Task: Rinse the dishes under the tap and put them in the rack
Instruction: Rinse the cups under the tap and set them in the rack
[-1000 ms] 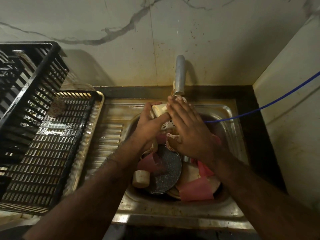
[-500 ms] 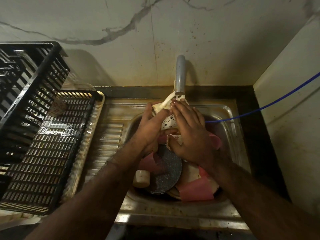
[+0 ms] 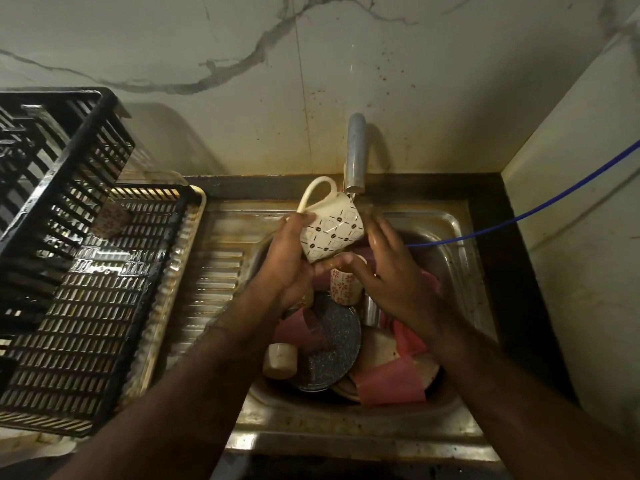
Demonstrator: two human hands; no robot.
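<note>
My left hand [image 3: 289,258] grips a cream mug [image 3: 332,230] with a dark diamond pattern, tilted under the spout of the grey tap [image 3: 355,157], handle up and to the left. Beside the mug's right side my right hand [image 3: 391,271] is off it with fingers spread, blurred by motion. Below, in the steel sink [image 3: 446,237], lie a small flowered cup [image 3: 343,284], a speckled dark plate [image 3: 332,344], pink cups [image 3: 391,382], a small cream cup [image 3: 280,360] and a pale plate. The black slatted rack [image 3: 86,296] stands to the left on the drainboard.
A second black crate [image 3: 65,161] leans at the back left, over the rack. A patterned piece [image 3: 110,218] lies in the rack. A blue hose [image 3: 519,216] runs from the right wall into the sink. Walls close in behind and to the right.
My right hand has come off the mug and moved right, uncovering it. The left hand has turned the mug so its handle and patterned side show.
</note>
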